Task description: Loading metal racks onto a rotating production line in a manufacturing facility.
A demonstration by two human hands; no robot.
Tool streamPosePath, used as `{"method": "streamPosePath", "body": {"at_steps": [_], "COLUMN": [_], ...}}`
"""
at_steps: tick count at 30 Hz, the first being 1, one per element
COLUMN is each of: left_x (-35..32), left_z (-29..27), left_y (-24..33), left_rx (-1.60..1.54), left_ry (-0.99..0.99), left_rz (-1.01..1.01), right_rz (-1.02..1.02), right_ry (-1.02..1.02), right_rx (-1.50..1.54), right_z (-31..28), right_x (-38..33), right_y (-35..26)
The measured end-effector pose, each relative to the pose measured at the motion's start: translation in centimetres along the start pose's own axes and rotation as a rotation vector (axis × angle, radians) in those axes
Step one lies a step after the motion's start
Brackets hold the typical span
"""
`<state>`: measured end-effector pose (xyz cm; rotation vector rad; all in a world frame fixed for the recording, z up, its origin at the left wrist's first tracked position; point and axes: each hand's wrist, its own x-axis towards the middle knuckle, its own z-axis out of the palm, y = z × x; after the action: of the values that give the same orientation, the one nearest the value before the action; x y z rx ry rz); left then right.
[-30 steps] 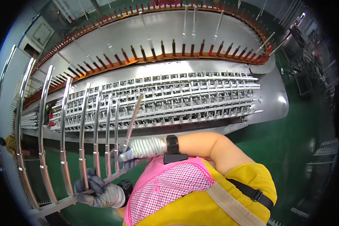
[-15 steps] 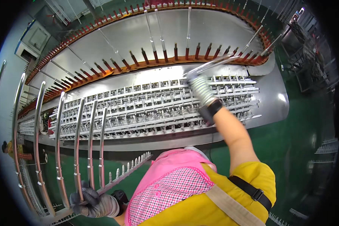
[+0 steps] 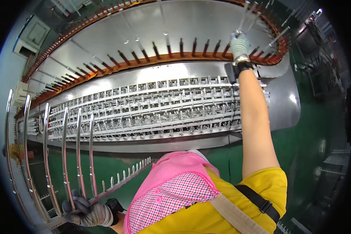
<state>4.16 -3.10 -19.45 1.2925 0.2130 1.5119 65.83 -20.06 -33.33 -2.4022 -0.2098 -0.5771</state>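
A thin metal rod stands at the upper right of the frame, gripped by the gloved right hand, whose fingers are closed around its lower end above the orange rail of pegs. The arm stretches straight up across the grey racks of small metal parts in the middle. At the lower left, the gloved left hand is clamped on a toothed metal bar that slants up to the right, just beside a row of curved shiny rods standing upright.
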Motion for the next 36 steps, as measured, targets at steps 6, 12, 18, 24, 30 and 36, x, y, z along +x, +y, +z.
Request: {"method": "streamPosePath", "body": {"at_steps": [6,12,18,24,30,36], "left_x": [-0.8,0.9,-0.8,-1.0,-0.9,0.0], "left_z": [1.6,-0.3,0.3,-0.2,5.4,6.3], "left_y": [-0.3,0.1,0.8,0.8,-0.7,-0.4], "left_rx": [0.291,-0.073,0.313,0.342,0.501,0.432], "left_ry": [0.259,-0.164,0.084,0.056,0.488,0.659], "left_rz": [0.027,-0.088,0.148,0.129,0.242,0.173], "right_rz": [0.136,0.109,0.304,0.262,0.162,0.283], "right_ry": [-0.178,-0.417,-0.056,0.103,-0.118,-0.263], "right_rx": [-0.049,0.560,0.991,0.767,0.114,0.501], "right_z": [0.6,-1.6,-6.5,-6.0,-3.6,0.2], "right_x": [-4.0,-6.4,-5.2,1.6,0.3,1.3], "right_y": [-2.2,-1.5,5.7,10.0,4.6,3.8]}}
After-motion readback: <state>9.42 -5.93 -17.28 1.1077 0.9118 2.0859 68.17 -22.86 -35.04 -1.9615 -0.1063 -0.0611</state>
